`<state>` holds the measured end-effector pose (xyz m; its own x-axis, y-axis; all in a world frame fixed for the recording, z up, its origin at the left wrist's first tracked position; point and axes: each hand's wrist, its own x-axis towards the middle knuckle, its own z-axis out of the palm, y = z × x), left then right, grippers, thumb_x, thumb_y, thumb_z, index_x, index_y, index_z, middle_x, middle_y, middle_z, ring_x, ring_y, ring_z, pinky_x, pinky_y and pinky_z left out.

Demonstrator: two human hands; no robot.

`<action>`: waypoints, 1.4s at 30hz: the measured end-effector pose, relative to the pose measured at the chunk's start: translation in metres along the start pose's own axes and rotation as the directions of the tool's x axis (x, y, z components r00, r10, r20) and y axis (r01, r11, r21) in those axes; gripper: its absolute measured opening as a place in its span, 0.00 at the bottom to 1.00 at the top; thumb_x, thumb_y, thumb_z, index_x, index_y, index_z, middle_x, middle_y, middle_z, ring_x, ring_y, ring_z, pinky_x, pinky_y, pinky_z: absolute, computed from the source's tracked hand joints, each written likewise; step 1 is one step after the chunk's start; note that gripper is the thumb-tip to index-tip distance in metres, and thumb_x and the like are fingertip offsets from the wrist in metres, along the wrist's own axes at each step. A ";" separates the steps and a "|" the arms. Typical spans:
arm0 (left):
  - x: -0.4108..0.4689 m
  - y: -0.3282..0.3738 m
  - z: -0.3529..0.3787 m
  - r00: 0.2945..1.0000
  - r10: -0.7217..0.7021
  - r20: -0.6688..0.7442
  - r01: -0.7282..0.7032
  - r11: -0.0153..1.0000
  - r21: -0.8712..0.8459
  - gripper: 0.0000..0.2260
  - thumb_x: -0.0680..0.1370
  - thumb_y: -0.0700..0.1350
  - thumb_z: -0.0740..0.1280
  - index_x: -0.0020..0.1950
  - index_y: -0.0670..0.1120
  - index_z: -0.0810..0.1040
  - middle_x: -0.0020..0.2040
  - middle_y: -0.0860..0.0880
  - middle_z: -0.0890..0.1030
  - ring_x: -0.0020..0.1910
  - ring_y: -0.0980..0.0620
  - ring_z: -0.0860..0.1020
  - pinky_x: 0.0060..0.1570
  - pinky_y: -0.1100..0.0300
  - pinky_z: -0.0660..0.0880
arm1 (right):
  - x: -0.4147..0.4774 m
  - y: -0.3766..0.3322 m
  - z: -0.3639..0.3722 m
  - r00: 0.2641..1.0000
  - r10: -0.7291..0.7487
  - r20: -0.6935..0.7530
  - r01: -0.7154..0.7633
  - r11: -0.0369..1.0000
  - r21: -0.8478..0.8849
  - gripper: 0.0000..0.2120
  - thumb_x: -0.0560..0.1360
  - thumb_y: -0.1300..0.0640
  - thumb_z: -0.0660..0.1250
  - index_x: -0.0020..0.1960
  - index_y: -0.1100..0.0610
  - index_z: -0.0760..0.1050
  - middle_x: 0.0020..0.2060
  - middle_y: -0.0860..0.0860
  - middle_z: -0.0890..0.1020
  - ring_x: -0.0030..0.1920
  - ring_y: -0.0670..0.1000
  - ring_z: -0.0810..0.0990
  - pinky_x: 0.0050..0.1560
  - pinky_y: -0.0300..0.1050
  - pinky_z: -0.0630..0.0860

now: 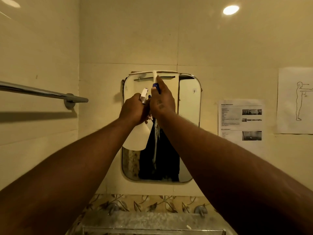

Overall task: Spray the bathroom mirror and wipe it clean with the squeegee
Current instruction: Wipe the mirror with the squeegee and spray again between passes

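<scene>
My right hand [161, 100] grips the squeegee [155, 74], blade at the mirror's [189, 102] top edge for a downward pull; my left hand [133, 110] holds the spray bottle [137, 134] aside.

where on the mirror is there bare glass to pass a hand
Free: the mirror's right strip toward the papers, and the bottom band. Crowded: upper middle, where the left hand holds the spray bottle and the right hand the squeegee.

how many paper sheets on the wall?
2, both right of the mirror: a printed sheet with photos beside it, and a sheet with a figure drawing at the frame's right edge, partly cut off.
</scene>
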<state>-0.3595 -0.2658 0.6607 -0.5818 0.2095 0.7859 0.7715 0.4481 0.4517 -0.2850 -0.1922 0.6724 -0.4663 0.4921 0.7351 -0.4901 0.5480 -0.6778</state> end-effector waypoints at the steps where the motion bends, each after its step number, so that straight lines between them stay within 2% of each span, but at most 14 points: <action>1: 0.000 0.002 0.003 1.000 -0.004 0.004 0.004 0.999 -0.035 0.08 0.80 0.51 0.67 0.50 0.50 0.70 0.34 0.57 0.74 0.25 0.59 0.75 0.23 0.67 0.65 | 0.002 0.002 -0.004 1.000 0.005 -0.002 -0.005 1.000 0.002 0.23 0.83 0.50 0.57 0.77 0.41 0.61 0.71 0.51 0.74 0.55 0.47 0.76 0.59 0.49 0.75; 3: 0.000 0.007 0.010 1.000 0.014 0.018 -0.013 0.999 -0.052 0.08 0.80 0.52 0.67 0.49 0.50 0.71 0.35 0.55 0.76 0.25 0.60 0.78 0.21 0.68 0.68 | 0.004 0.007 -0.014 1.000 0.006 -0.008 -0.006 1.000 -0.005 0.23 0.84 0.50 0.57 0.77 0.41 0.62 0.71 0.51 0.74 0.48 0.42 0.74 0.53 0.44 0.72; 4: 0.000 0.010 0.014 0.999 0.023 0.037 -0.022 0.999 -0.034 0.08 0.79 0.53 0.67 0.49 0.50 0.72 0.36 0.53 0.79 0.28 0.58 0.79 0.25 0.64 0.72 | 0.005 0.010 -0.019 1.000 0.008 -0.013 -0.008 1.000 -0.014 0.23 0.84 0.50 0.57 0.77 0.41 0.62 0.71 0.51 0.73 0.48 0.41 0.74 0.54 0.44 0.72; 7: 0.000 0.022 0.028 0.997 0.012 0.079 -0.007 0.998 -0.069 0.08 0.78 0.52 0.66 0.51 0.49 0.74 0.42 0.47 0.82 0.37 0.45 0.82 0.41 0.49 0.82 | 0.008 0.016 -0.036 0.998 0.037 -0.043 -0.038 0.999 -0.013 0.22 0.84 0.51 0.57 0.77 0.42 0.62 0.72 0.52 0.72 0.60 0.50 0.76 0.62 0.50 0.76; 10: -0.002 0.038 0.043 0.999 0.024 0.049 -0.018 0.992 -0.128 0.11 0.79 0.53 0.67 0.56 0.48 0.74 0.45 0.49 0.80 0.41 0.46 0.80 0.44 0.50 0.80 | 0.009 0.019 -0.053 0.995 0.067 -0.072 -0.069 0.997 -0.018 0.22 0.84 0.52 0.57 0.77 0.42 0.62 0.73 0.51 0.72 0.64 0.53 0.77 0.63 0.54 0.77; 13: -0.004 0.056 0.058 0.997 0.033 0.072 -0.020 0.985 -0.169 0.17 0.81 0.56 0.63 0.64 0.46 0.75 0.51 0.46 0.81 0.46 0.45 0.79 0.45 0.52 0.77 | 0.012 0.022 -0.071 0.991 0.068 -0.119 -0.074 0.996 -0.047 0.22 0.84 0.52 0.56 0.77 0.42 0.63 0.72 0.50 0.73 0.60 0.49 0.76 0.60 0.48 0.77; 17: -0.006 0.075 0.074 0.992 0.066 0.107 -0.049 0.987 -0.152 0.20 0.82 0.57 0.61 0.69 0.46 0.74 0.57 0.44 0.82 0.53 0.42 0.80 0.55 0.45 0.79 | 0.015 0.028 -0.092 0.986 0.069 -0.152 -0.080 0.994 -0.068 0.21 0.84 0.51 0.57 0.77 0.41 0.64 0.70 0.51 0.75 0.57 0.50 0.76 0.60 0.50 0.78; 20: -0.009 0.084 0.084 0.993 0.076 0.086 -0.059 0.983 -0.176 0.20 0.82 0.58 0.61 0.67 0.47 0.75 0.54 0.46 0.82 0.49 0.43 0.81 0.53 0.46 0.80 | 0.015 0.032 -0.105 0.987 0.076 -0.143 -0.085 0.995 -0.059 0.21 0.84 0.51 0.57 0.76 0.41 0.64 0.70 0.52 0.74 0.60 0.51 0.77 0.63 0.54 0.78; 23: -0.010 0.091 0.093 0.993 0.084 0.082 -0.066 0.977 -0.202 0.19 0.82 0.58 0.61 0.65 0.46 0.76 0.48 0.49 0.80 0.46 0.46 0.80 0.52 0.47 0.80 | 0.016 0.034 -0.114 0.986 0.084 -0.145 -0.090 0.995 -0.037 0.21 0.84 0.51 0.57 0.76 0.40 0.65 0.68 0.51 0.75 0.53 0.47 0.78 0.61 0.56 0.79; 26: -0.008 0.095 0.098 0.989 0.100 0.109 -0.078 0.978 -0.194 0.18 0.82 0.57 0.61 0.63 0.47 0.77 0.43 0.49 0.80 0.41 0.47 0.79 0.48 0.49 0.80 | 0.017 0.035 -0.120 0.984 0.100 -0.147 -0.107 0.993 -0.046 0.21 0.84 0.50 0.56 0.76 0.40 0.64 0.68 0.52 0.75 0.59 0.54 0.78 0.61 0.61 0.78; 33: -0.005 0.085 0.092 0.993 0.066 0.100 -0.051 0.989 -0.141 0.18 0.82 0.58 0.61 0.64 0.48 0.76 0.50 0.46 0.83 0.44 0.45 0.82 0.49 0.46 0.81 | 0.015 0.035 -0.113 0.993 0.091 -0.077 -0.091 0.996 0.007 0.21 0.84 0.52 0.57 0.76 0.42 0.65 0.69 0.51 0.74 0.62 0.53 0.77 0.62 0.52 0.78; 36: -0.003 0.073 0.082 0.992 0.063 0.113 -0.051 0.993 -0.107 0.16 0.82 0.56 0.63 0.62 0.46 0.75 0.50 0.44 0.83 0.45 0.43 0.83 0.49 0.45 0.82 | 0.013 0.030 -0.098 0.997 0.069 -0.036 -0.069 0.998 0.004 0.21 0.84 0.52 0.57 0.77 0.43 0.65 0.70 0.51 0.74 0.64 0.53 0.76 0.66 0.53 0.76; 39: 0.000 0.058 0.069 0.992 0.054 0.110 -0.046 0.996 -0.070 0.14 0.81 0.54 0.65 0.60 0.45 0.75 0.48 0.46 0.83 0.44 0.43 0.83 0.48 0.48 0.81 | 0.011 0.026 -0.081 0.998 0.070 -0.008 -0.069 0.998 0.002 0.22 0.84 0.52 0.57 0.77 0.43 0.64 0.71 0.51 0.74 0.65 0.53 0.77 0.67 0.54 0.75; 42: 0.003 0.039 0.057 0.997 0.028 0.077 -0.024 0.999 -0.044 0.08 0.80 0.52 0.66 0.52 0.49 0.74 0.42 0.48 0.82 0.39 0.46 0.82 0.42 0.52 0.80 | 0.007 0.023 -0.062 0.998 0.060 0.029 -0.059 0.998 -0.012 0.22 0.84 0.52 0.57 0.78 0.43 0.63 0.72 0.51 0.73 0.66 0.53 0.76 0.68 0.53 0.74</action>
<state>-0.3457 -0.1986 0.6563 -0.5783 0.2878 0.7634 0.7960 0.4041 0.4507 -0.2544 -0.1342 0.6632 -0.5161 0.5039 0.6926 -0.4525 0.5262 -0.7200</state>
